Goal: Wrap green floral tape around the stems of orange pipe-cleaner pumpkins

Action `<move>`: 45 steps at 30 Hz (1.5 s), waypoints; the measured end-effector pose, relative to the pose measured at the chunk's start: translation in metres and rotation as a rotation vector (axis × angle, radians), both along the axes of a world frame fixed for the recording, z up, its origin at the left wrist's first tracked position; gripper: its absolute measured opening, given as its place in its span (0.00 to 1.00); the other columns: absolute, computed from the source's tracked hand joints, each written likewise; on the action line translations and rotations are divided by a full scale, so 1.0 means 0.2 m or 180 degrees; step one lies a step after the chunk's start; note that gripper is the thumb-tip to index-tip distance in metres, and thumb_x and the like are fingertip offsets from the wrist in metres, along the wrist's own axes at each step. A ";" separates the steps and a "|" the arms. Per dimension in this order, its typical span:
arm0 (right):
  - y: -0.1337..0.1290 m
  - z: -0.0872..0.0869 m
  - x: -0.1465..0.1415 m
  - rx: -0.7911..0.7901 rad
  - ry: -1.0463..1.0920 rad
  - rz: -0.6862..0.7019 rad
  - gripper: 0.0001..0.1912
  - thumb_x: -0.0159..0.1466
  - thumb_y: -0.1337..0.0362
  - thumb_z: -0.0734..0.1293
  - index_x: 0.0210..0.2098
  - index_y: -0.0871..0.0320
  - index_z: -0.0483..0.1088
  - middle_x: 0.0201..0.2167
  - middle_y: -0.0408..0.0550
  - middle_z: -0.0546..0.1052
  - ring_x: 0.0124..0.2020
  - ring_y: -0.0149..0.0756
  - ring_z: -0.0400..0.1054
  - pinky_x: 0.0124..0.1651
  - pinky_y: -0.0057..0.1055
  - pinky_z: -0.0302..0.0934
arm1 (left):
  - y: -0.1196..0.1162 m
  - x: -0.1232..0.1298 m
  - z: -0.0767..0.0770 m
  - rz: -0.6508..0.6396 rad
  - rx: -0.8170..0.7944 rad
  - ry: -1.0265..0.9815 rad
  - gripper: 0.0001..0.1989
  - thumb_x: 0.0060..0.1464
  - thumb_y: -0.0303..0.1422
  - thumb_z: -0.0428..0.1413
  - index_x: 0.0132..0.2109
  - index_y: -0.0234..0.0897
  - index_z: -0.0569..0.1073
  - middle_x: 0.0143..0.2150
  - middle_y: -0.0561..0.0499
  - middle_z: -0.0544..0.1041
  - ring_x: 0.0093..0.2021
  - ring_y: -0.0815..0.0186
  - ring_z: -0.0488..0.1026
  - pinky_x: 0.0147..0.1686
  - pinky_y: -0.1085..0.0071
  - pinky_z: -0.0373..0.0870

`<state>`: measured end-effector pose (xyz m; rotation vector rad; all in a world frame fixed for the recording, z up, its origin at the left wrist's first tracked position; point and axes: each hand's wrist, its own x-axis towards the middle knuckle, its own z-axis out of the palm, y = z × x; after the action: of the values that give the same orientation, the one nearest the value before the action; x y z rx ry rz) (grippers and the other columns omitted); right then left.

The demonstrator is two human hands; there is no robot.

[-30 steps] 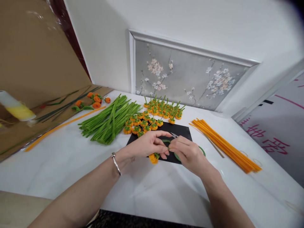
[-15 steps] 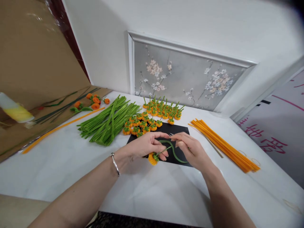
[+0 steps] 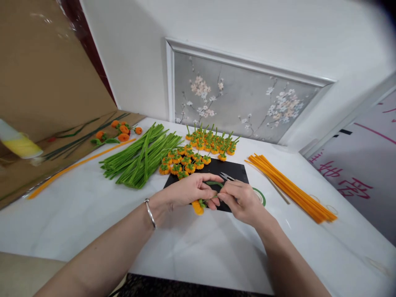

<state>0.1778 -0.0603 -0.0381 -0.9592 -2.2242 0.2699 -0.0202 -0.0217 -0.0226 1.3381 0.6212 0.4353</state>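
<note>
Over the black mat, my left hand is closed on an orange pipe-cleaner flower, its head hanging below the fingers with green at its base. My right hand pinches the end of the flower's thin stem, close to my left fingertips. A strip of green floral tape runs between both hands, passing by my left index finger. The roll of green tape lies partly hidden behind my right hand. Beyond that hand, the blades of scissors show, their handles covered.
Several finished orange flower heads stand stem-up at the back. Left of them lies a pile of green pipe cleaners. Orange pipe cleaners lie to the right. A glue bottle and several darker orange flowers are at far left.
My right hand has moved down and slightly left, coming onto the flower's stem near my left fingers. The scissors' blades and the tape roll now show more. My left hand has barely moved.
</note>
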 end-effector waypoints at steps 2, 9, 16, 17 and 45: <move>0.00 0.00 0.00 -0.0020 -0.0051 -0.0046 0.14 0.67 0.65 0.59 0.26 0.58 0.67 0.22 0.43 0.69 0.25 0.30 0.62 0.31 0.28 0.54 | 0.00 0.00 0.01 0.0057 0.0198 0.0048 0.24 0.55 0.34 0.57 0.58 0.34 0.64 0.36 0.46 0.80 0.35 0.66 0.79 0.37 0.71 0.71; 0.02 -0.01 0.03 -0.0593 0.0168 -0.0163 0.16 0.70 0.63 0.54 0.31 0.57 0.68 0.25 0.43 0.71 0.27 0.30 0.66 0.33 0.27 0.58 | 0.01 0.01 0.01 0.0218 0.0411 0.0147 0.22 0.50 0.30 0.61 0.53 0.36 0.68 0.35 0.50 0.79 0.31 0.68 0.79 0.37 0.71 0.72; 0.01 0.00 0.02 -0.0417 0.0113 -0.0172 0.11 0.68 0.65 0.57 0.31 0.56 0.68 0.28 0.43 0.72 0.29 0.31 0.65 0.33 0.28 0.58 | -0.01 0.01 0.02 0.0303 0.0278 0.0050 0.22 0.50 0.30 0.60 0.53 0.35 0.68 0.33 0.50 0.78 0.31 0.67 0.79 0.34 0.73 0.71; 0.01 0.00 0.01 -0.0387 0.0080 -0.0061 0.11 0.68 0.66 0.58 0.30 0.57 0.67 0.28 0.44 0.71 0.30 0.31 0.65 0.34 0.28 0.58 | -0.01 0.01 0.02 0.0284 0.0247 0.0040 0.22 0.50 0.29 0.60 0.52 0.35 0.68 0.33 0.50 0.78 0.31 0.67 0.79 0.34 0.73 0.70; -0.02 0.03 -0.03 -0.0466 0.0341 -0.0387 0.11 0.67 0.65 0.59 0.29 0.57 0.66 0.23 0.42 0.69 0.24 0.29 0.61 0.27 0.26 0.55 | -0.03 0.03 0.05 0.0592 0.0494 0.0049 0.19 0.48 0.26 0.61 0.47 0.36 0.68 0.30 0.53 0.78 0.30 0.66 0.79 0.35 0.70 0.72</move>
<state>0.1720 -0.0634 -0.0330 -1.1271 -2.0621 0.4231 -0.0137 -0.0274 -0.0132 1.4374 0.7399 0.6350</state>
